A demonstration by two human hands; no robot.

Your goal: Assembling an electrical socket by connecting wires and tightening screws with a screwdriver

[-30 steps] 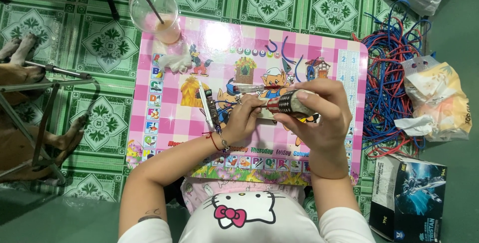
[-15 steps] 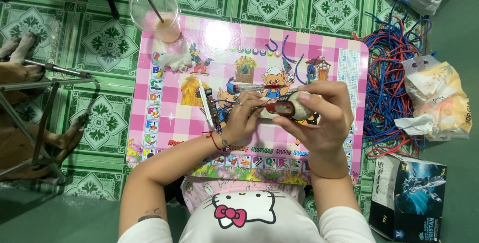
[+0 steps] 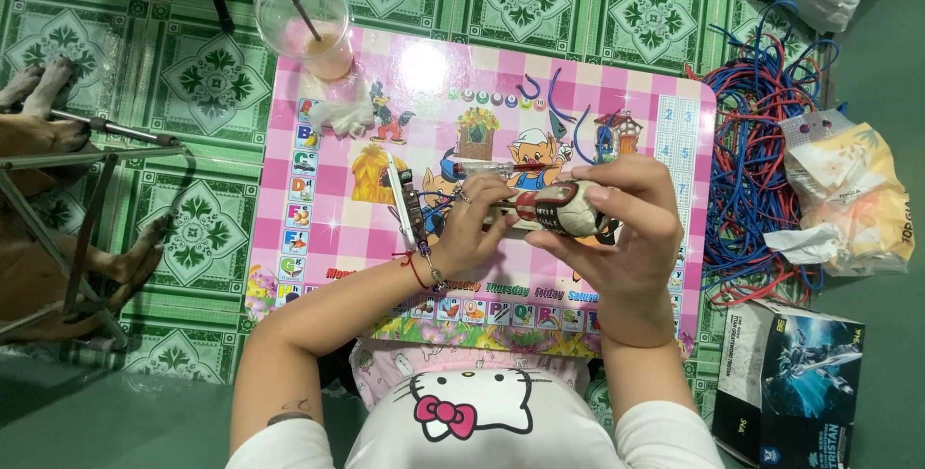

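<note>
The person wears a white short-sleeved shirt (image 3: 482,421) with a cartoon cat face and pink bow on the chest. The left hand (image 3: 474,228) has a ring — its wrist carries a red string bracelet (image 3: 416,268). The right hand (image 3: 626,238) is bare.

A plastic cup (image 3: 310,21) of pinkish drink with a dark straw stood at the far left corner of the pink checked cartoon table (image 3: 318,190), a crumpled white tissue (image 3: 342,115) just beside it. A tangle of blue and red wires (image 3: 761,142) lay right of the table, near a yellow bag (image 3: 853,195) and a printed box (image 3: 795,382); a dog (image 3: 39,199) lay at left
</note>
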